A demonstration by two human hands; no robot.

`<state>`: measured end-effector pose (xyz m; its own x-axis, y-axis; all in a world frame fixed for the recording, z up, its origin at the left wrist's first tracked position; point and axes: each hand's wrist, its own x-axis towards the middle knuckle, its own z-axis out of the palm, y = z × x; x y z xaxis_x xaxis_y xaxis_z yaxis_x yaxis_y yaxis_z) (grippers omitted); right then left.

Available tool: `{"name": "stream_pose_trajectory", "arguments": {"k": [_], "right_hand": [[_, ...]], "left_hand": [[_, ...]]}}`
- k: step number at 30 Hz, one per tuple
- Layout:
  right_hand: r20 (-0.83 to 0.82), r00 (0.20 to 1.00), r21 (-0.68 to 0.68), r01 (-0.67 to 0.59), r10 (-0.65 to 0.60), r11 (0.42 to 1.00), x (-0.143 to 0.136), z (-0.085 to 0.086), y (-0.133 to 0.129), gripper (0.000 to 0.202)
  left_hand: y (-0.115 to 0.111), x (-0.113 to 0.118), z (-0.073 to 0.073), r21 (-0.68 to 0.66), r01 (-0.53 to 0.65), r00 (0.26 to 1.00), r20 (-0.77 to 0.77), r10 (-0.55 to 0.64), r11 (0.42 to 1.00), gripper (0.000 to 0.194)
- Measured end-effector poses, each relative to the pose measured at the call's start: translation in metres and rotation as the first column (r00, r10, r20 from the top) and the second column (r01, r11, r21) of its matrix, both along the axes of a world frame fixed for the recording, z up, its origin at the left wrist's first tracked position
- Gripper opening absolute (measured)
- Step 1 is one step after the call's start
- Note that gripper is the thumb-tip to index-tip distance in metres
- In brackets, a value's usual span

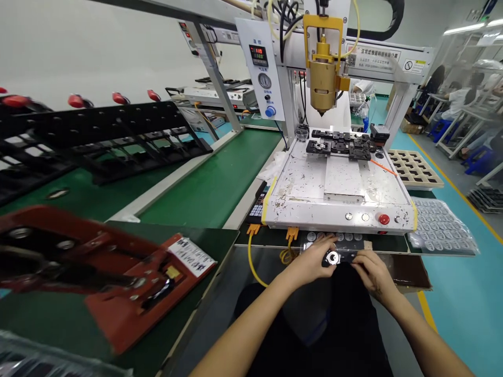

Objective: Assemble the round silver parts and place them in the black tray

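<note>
My left hand [314, 260] is closed on a small dark part with a round silver ring [333, 257], held low in front of the white machine. Just right of it, my right hand [371, 269] has its fingers bent together at the right end of a dark strip [348, 252]; whether it pinches the strip or something smaller is too small to tell. Behind the hands, a clear sheet with round pieces [343, 237] lies along the bench edge.
The white machine [298, 209] has a brass nozzle head [323, 86] above black fixtures [346, 144]. A red press [129, 309] stands at the left. Yellow cables [251, 262] hang from the bench edge. A tray of discs [444, 225] and a beige slotted tray [416, 168] are at the right.
</note>
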<state>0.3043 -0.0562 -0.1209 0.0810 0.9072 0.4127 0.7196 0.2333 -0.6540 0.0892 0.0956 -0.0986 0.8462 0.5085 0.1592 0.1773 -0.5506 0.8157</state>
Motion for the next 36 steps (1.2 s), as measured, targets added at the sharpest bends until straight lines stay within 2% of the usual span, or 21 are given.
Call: {"name": "stream_pose_trajectory", "arguments": {"k": [4,7,9,11,13,15,18,20,23,27,31,33,36], "right_hand": [[-0.125,0.982,-0.068,0.136,-0.144,0.988,0.006,0.026,-0.013,0.027],[-0.309,0.927,-0.179,0.162,-0.212,0.970,0.000,0.048,-0.015,0.035],[-0.454,0.862,-0.255,0.118,-0.226,0.960,-0.010,0.063,-0.014,0.041],[-0.553,0.808,-0.280,0.051,-0.205,0.959,-0.021,0.076,-0.011,0.043],[-0.640,0.748,-0.277,-0.008,-0.178,0.961,-0.032,0.084,-0.005,0.043],[-0.726,0.667,-0.288,-0.071,-0.170,0.955,-0.042,0.087,0.003,0.043],[-0.796,0.581,-0.330,-0.185,-0.167,0.926,-0.053,0.086,0.012,0.043],[-0.813,0.562,-0.335,-0.237,-0.152,0.912,-0.057,0.084,0.015,0.043],[-0.817,0.564,-0.332,-0.282,-0.124,0.900,-0.060,0.082,0.015,0.040],[-0.842,0.531,-0.337,-0.377,-0.097,0.863,-0.058,0.083,0.010,0.034],[-0.876,0.468,-0.356,-0.456,-0.121,0.816,-0.057,0.084,0.007,0.036],[-0.866,0.487,-0.373,-0.469,-0.118,0.801,-0.057,0.084,0.007,0.038],[-0.815,0.574,-0.398,-0.455,-0.079,0.797,-0.059,0.088,0.007,0.039]], "left_hand": [[-0.006,0.009,0.006,0.075,-0.075,0.997,0.028,0.073,0.994,0.033],[-0.018,0.003,0.019,0.047,-0.112,0.990,0.086,0.108,0.993,0.033],[-0.030,-0.005,0.029,-0.058,-0.156,0.981,0.106,0.162,0.986,0.035],[-0.043,-0.015,0.038,-0.257,-0.195,0.964,0.127,0.233,0.946,0.036],[-0.054,-0.025,0.046,-0.495,-0.193,0.937,0.165,0.309,0.848,0.038],[-0.063,-0.033,0.052,-0.695,-0.149,0.902,0.195,0.384,0.703,0.044],[-0.072,-0.044,0.059,-0.855,-0.085,0.860,0.197,0.471,0.512,0.054],[-0.077,-0.051,0.062,-0.892,-0.077,0.836,0.186,0.516,0.446,0.058],[-0.084,-0.058,0.066,-0.921,-0.061,0.808,0.182,0.561,0.386,0.061],[-0.092,-0.064,0.067,-0.936,-0.015,0.775,0.211,0.596,0.351,0.054],[-0.097,-0.067,0.068,-0.921,-0.014,0.776,0.235,0.585,0.388,0.053],[-0.098,-0.069,0.068,-0.914,-0.009,0.783,0.245,0.571,0.405,0.052],[-0.099,-0.070,0.068,-0.911,0.002,0.792,0.254,0.556,0.413,0.051]]}}
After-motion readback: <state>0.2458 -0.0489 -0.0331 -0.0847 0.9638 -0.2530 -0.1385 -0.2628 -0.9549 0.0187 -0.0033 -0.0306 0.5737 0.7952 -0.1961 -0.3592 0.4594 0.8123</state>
